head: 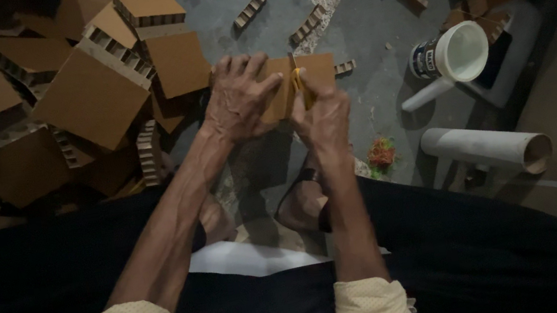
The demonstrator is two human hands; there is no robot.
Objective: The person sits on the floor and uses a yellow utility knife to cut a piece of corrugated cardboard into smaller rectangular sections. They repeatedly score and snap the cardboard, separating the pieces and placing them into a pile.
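Floor (pixel 376 24): cardboard pile (pixel 86 97) at left, paper tube (pixel 487 147) and white tub (pixel 458 52) at right. Cardboard block (pixel 313 70): held above my feet, long axis left-right. My left hand (pixel 237 100) clamps its left half from above. My right hand (pixel 324 116), just beside, pinches a yellow band (pixel 298 81) across its middle.

We count two bare hands, a left hand (pixel 238 98) and a right hand (pixel 322 119), both on one flat brown cardboard block (pixel 313 67). We see one white plastic tub with a handle (pixel 451 55), one pale cardboard tube (pixel 487 147) lying on the floor, and one small heap of coloured rubber bands (pixel 382 153). We make out about six small loose honeycomb cardboard strips (pixel 251 7) on the grey floor. The brown honeycomb cardboard blocks heaped on the left (pixel 92 97) number well over ten; we cannot tell exactly.
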